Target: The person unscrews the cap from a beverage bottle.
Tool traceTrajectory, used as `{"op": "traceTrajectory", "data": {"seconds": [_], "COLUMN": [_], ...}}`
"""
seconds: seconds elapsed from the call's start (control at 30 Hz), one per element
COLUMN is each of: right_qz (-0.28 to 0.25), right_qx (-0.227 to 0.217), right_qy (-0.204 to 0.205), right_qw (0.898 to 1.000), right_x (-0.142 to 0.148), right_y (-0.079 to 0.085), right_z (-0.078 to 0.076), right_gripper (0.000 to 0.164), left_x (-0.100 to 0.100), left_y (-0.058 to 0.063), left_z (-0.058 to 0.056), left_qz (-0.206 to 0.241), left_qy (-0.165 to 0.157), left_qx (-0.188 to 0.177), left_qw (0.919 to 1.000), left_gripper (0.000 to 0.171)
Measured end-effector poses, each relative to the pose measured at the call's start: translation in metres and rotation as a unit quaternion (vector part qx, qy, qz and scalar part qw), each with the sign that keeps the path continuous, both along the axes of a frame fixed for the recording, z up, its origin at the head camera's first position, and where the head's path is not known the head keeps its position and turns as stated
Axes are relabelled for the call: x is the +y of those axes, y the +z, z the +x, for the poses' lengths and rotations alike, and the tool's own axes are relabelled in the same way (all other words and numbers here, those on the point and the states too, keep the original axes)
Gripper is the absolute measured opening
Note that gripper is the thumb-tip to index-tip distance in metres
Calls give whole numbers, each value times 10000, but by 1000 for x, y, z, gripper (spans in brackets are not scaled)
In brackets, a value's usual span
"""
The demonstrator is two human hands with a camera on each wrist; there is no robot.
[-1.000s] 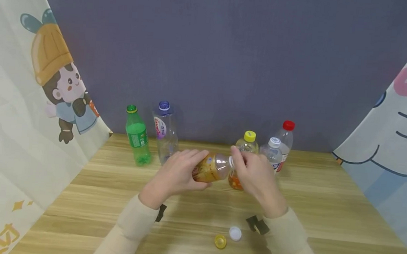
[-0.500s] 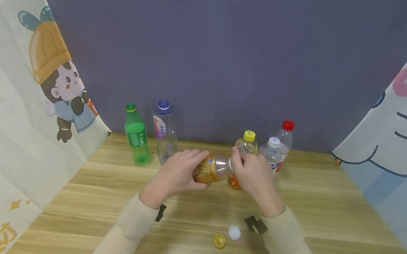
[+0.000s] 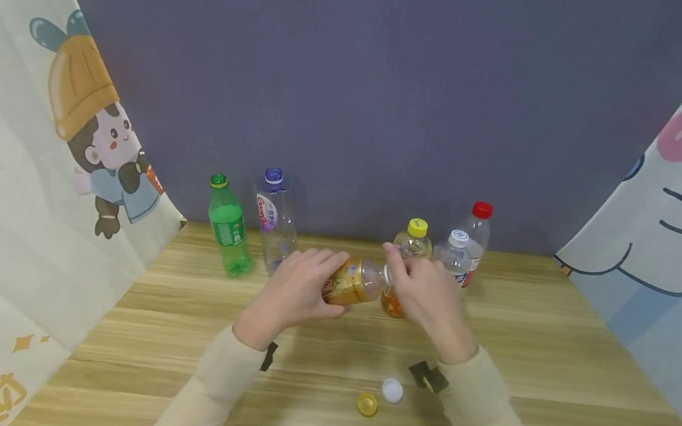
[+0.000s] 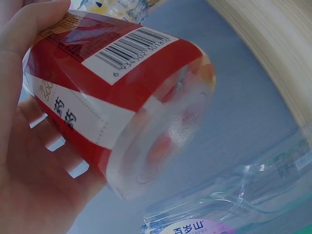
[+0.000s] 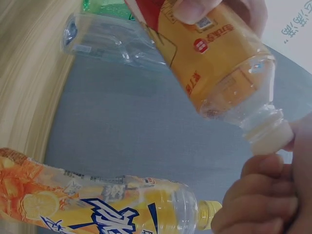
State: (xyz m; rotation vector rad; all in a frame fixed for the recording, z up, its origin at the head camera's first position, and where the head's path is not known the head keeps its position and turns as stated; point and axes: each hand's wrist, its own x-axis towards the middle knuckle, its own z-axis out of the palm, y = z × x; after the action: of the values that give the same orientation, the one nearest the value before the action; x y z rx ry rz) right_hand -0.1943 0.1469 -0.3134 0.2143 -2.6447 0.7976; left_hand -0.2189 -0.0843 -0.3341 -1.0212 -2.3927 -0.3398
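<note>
My left hand [image 3: 295, 288] grips the body of a clear plastic drink bottle [image 3: 349, 282] with an orange and red label. The bottle is tilted onto its side above the table, its base [image 4: 170, 141] toward the left and its neck toward the right. My right hand [image 3: 427, 290] pinches the white cap [image 5: 273, 138] at the bottle's mouth between thumb and fingers, the cap sitting on the neck. Behind my right hand stands a yellow-capped bottle [image 3: 416, 244] with an orange label, partly hidden.
A green bottle [image 3: 229, 231] and a clear bottle with a purple label [image 3: 275, 218], both uncapped, stand at the back left. White-capped [image 3: 458, 254] and red-capped [image 3: 479, 232] bottles stand at the back right. A yellow cap [image 3: 367, 404] and a white cap [image 3: 392, 391] lie on the near table.
The right thumb and fingers have shifted slightly around the cap, and the bottle has turned a little in the left hand. Both hands stay in nearly the same place.
</note>
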Motion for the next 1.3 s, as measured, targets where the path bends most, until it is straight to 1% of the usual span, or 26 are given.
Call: {"op": "traceTrajectory", "data": {"seconds": [0.13,0.23,0.33,0.47,0.57,0.7,0.77,0.87,0.93,1.0,1.17,1.23,1.3], "right_qz": [-89,-127,-95,-7,35,-38,-110,-182,-199,-184,-35,23,45], "right_qx": [227,391,316,34,-56,45,155,233,208,94,-262,-350,-337], "right_qy": [300,390,356,196,229,478,560,635,626,575,394,392,438], "right_qw": [9993,9984,9988,9998,9997,9988,9983,9975,9976,9981,9989,9986,9985], "right_x": [2,3,3,4,4,5,5,6,6,6,6,6,6], "right_y": [0,1,1,1,1,2,2,2,2,2,4,4,5], "right_z": [-1,-1,-1,-1,-2,-2,-2,-1,-1,0,2,2,2], "right_gripper": [57,48,50,63,65,56,49,44,46,51,67,69,67], "left_x": [0,-1,-1,-1,-1,-1,-1,0,0,1,3,3,3], "left_y": [0,1,2,1,1,0,0,-1,-1,-1,-2,-2,-3], "left_z": [0,0,0,0,0,-2,-2,-2,-2,-2,-2,-2,-2], "left_qz": [56,95,99,83,43,19,37,75,89,76,45,69,80], "left_qy": [28,70,109,137,139,76,30,-11,-19,-1,30,11,3], "left_qx": [-28,-63,-98,-121,-147,-206,-233,-272,-282,-283,-235,-213,-202], "left_qw": [10000,9999,9998,9998,9998,9998,9997,9996,9996,9996,9997,9997,9998], "left_gripper": [75,74,75,75,75,74,74,75,75,74,73,73,73]}}
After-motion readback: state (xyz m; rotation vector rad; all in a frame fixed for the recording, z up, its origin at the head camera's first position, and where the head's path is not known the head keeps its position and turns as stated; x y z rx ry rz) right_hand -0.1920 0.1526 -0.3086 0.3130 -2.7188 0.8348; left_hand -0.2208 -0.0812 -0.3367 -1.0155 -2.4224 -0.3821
